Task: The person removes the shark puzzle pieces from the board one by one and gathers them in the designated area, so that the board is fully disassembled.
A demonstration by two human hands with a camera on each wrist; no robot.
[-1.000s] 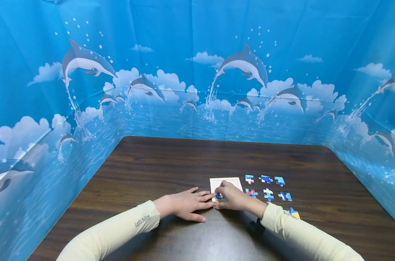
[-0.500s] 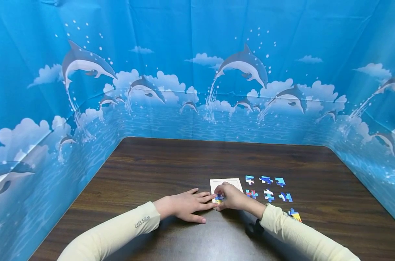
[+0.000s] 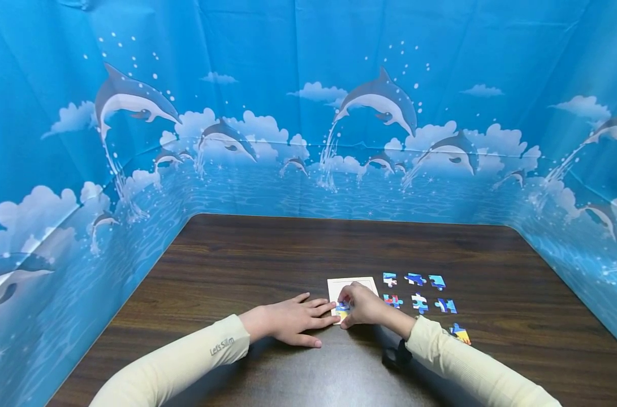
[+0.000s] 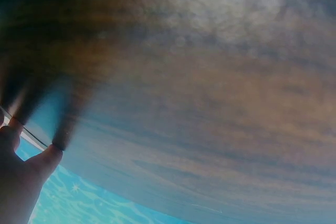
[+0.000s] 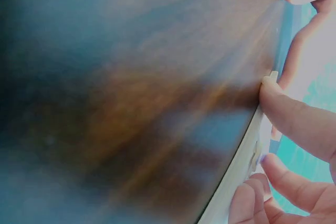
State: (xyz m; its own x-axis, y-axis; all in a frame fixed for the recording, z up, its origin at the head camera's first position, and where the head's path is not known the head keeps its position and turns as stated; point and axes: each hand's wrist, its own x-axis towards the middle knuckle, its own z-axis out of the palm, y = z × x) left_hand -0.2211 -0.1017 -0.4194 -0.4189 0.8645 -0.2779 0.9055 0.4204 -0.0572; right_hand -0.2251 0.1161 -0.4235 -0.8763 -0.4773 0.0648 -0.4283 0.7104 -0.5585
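Note:
A square white puzzle board (image 3: 341, 284) lies on the brown table. Blue-and-yellow jigsaw artwork (image 3: 341, 312) shows in its near left corner. My left hand (image 3: 297, 320) rests flat with fingers spread, fingertips at the board's left edge; in the left wrist view part of that hand (image 4: 21, 187) appears at lower left. Over the board's near side, my right hand (image 3: 365, 306) has its thumb and fingers curled round a puzzle piece, mostly hidden beneath them. In the right wrist view, its thumb (image 5: 296, 121) is at the board's edge (image 5: 223, 190) and a fingertip is by the piece.
Right of the board, several loose puzzle pieces lie in two rows, among them a white-and-blue piece (image 3: 419, 303). A blue-and-yellow piece (image 3: 460, 333) lies nearer, beside the right sleeve (image 3: 471, 362). A blue dolphin-print curtain (image 3: 298, 141) surrounds the table.
My right hand has shifted slightly to the right, uncovering more of the blue-and-yellow artwork in the board's corner. My left hand stays in place.

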